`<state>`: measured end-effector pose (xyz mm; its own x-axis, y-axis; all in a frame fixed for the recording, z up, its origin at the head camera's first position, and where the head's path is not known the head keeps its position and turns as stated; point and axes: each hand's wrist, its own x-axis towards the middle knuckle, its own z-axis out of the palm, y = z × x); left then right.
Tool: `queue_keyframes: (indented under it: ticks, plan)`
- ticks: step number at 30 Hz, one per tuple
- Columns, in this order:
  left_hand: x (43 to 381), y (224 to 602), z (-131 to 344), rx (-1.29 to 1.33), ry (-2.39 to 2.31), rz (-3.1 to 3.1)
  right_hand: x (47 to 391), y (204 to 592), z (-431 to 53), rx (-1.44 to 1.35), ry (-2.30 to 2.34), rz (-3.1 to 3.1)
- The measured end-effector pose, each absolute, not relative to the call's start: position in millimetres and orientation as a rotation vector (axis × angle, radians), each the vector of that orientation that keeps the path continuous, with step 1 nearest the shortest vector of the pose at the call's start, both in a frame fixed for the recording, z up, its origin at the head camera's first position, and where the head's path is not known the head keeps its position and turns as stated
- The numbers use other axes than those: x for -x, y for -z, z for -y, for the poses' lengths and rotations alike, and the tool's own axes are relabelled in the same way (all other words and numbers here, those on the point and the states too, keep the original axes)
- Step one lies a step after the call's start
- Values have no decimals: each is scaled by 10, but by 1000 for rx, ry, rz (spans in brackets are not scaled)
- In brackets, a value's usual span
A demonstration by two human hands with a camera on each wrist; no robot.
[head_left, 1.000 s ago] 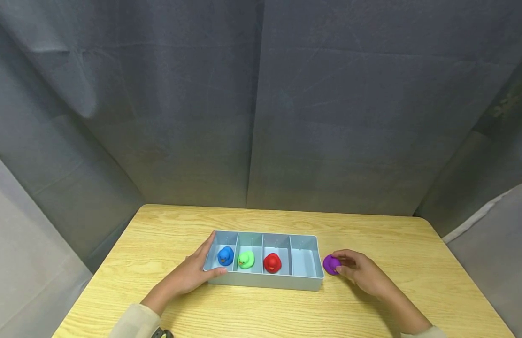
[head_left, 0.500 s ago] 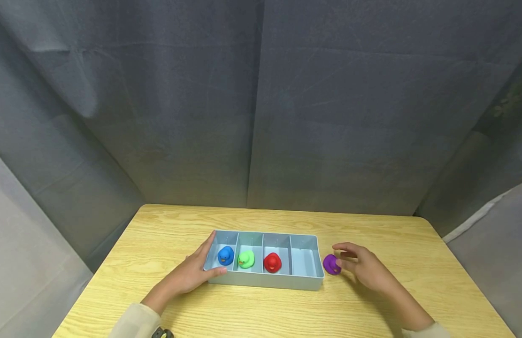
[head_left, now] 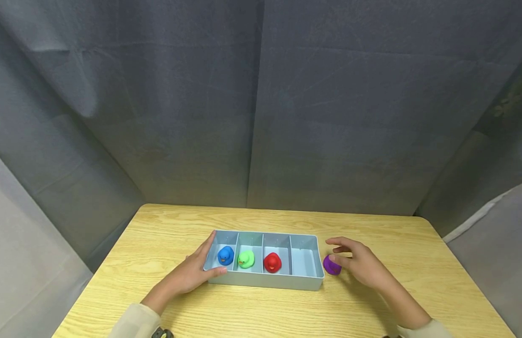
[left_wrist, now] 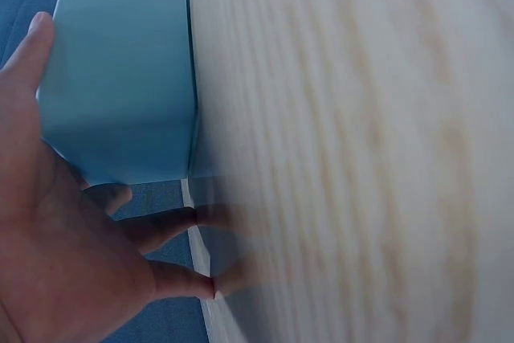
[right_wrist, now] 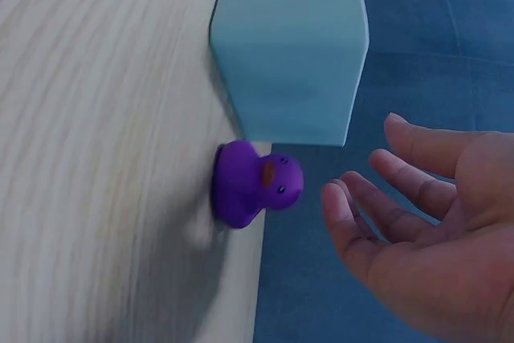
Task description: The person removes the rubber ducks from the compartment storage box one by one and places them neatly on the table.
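A blue-grey divided box [head_left: 265,280] lies on the table, its four-sided compartments in one row. From left to right, a blue rubber duck [head_left: 225,255], a green one [head_left: 246,259] and a red one [head_left: 272,263] each sit in a compartment; the rightmost compartment holds nothing. My left hand [head_left: 191,272] grips the box's left end, thumb on the front rim and fingers along the end wall. Just right of the box a purple rubber duck [right_wrist: 241,185] stands upright on the table. Above it hovers my right hand [head_left: 360,263], fingers relaxed and apart from the duck in the right wrist view.
The wooden table [head_left: 261,312] extends around the box on all sides. Grey curtains [head_left: 193,117] hang behind and at both sides of it. A dark watch [head_left: 162,333] shows at the left wrist.
My right hand has let go of the purple duck and risen above it. The duck stays beside the box. The left hand and box have not moved.
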<state>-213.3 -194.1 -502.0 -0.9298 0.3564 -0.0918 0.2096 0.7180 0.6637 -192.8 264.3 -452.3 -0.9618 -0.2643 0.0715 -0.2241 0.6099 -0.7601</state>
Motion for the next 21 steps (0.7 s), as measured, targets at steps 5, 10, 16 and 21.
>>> queue_keyframes:
  ticks: [5, 10, 16, 21]
  plan:
    - [2136, 5027, 1949, -447, -1008, -2707, 1928, 4463, -2550, 441, 1290, -2779]
    - [2138, 5038, 1953, -451, -1011, -2707, 1936, 4431, -2465, 451, 1320, -2748]
    - [2140, 5039, 1951, -451, -1006, -2712, 1949, 4404, -2357, 475, 1358, -2713]
    - [2144, 5040, 1950, -450, -1004, -2714, 1975, 4405, -2261, 498, 1377, -2705]
